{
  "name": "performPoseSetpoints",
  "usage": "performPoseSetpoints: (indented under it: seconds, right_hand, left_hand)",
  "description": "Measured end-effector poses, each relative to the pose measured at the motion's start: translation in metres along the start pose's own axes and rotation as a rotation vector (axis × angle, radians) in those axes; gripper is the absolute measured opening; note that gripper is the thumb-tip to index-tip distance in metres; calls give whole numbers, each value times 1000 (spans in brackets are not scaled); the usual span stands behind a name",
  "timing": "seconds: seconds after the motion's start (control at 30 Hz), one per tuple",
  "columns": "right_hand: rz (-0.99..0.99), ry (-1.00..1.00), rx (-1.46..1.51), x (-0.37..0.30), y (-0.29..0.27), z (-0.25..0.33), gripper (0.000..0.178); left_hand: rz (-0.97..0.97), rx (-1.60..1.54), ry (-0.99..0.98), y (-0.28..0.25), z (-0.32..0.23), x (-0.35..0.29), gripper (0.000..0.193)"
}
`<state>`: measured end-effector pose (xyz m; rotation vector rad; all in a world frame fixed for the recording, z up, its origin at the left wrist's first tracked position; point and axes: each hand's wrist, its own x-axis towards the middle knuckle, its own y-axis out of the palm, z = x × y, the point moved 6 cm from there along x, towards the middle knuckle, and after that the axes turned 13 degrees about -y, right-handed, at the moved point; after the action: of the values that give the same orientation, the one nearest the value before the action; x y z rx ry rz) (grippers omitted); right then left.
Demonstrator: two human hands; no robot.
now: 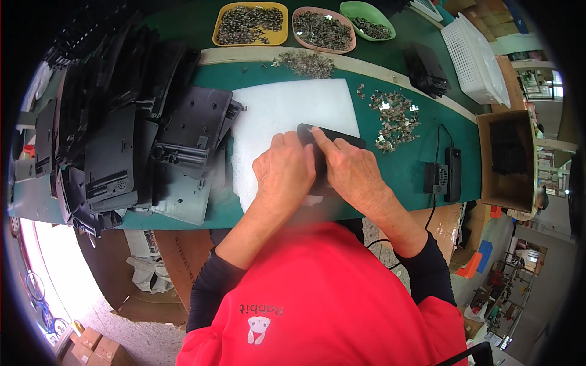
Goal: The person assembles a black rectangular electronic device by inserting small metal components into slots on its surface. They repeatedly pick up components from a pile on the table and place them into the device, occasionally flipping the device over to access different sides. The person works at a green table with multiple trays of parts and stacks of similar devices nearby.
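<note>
A black plastic panel [343, 136] lies on a white foam sheet [256, 116] in front of me, much of it covered by my hands. My left hand [284, 166] is closed at the panel's left edge, its fingers curled and its thumb toward the panel. My right hand [353, 169] lies over the panel, with the index finger reaching to a small shiny spot at the far left corner and the other fingers bent against the panel. Small metal clips [394, 119] are scattered to the right of the foam; another heap of clips [305, 64] sits beyond it.
Stacked black plastic panels [113, 152] crowd the left. A yellow tray [217, 38], a pink tray [351, 44] and a green tray [390, 25] of metal parts stand at the back. On the right are a black corded device [452, 174], a white basket [470, 58] and a cardboard box [488, 161].
</note>
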<state>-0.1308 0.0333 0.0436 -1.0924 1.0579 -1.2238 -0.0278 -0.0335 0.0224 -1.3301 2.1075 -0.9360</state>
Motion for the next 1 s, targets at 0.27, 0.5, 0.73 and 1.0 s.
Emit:
performPoseSetpoints:
  seconds: [0.27,0.5,0.73,1.0]
  right_hand:
    - [0,-19,-52,1,4,6,50]
    - [16,-44,-130,4,7,9,52]
    - [-7,-33,-111,3,6,10,47]
    - [135,59,-81,18,2,19,34]
  left_hand:
    - [-92,-26,87,0,2,-4,21]
    - [-67,-37,61,4,2,-3,22]
    - [-76,-44,92,5,2,-3,21]
    - [-55,-10,77,11,3,-5,21]
